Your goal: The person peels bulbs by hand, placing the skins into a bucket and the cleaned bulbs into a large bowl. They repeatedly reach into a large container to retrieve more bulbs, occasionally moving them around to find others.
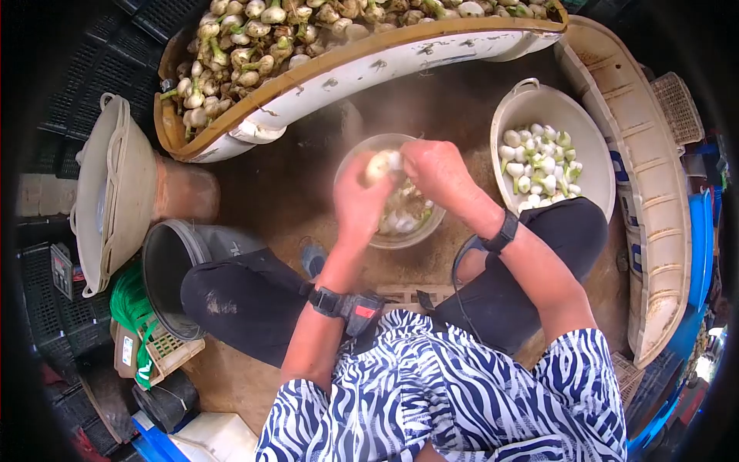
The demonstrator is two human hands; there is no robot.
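Note:
My left hand point(358, 202) is closed round a pale garlic bulb point(377, 167), raised over a round bowl point(408, 242). At the bulb's right side, my right hand point(440, 171) has its fingers pinched together. Whether a strip of skin or part of the bulb is between those fingers is too blurred to see. White and greenish peelings point(402, 221) lie inside the bowl below both hands. To the right stands a pale basin point(504, 115) with cleaned white bulbs point(545, 163) that have short green stems.
A long trough point(369, 73) across the top is heaped with unpeeled bulbs point(254, 58). Stacked basins point(115, 200) lean at the left beside a dark bucket point(173, 269) and green netting point(132, 312). Another long trough point(650, 185) stands along the right side.

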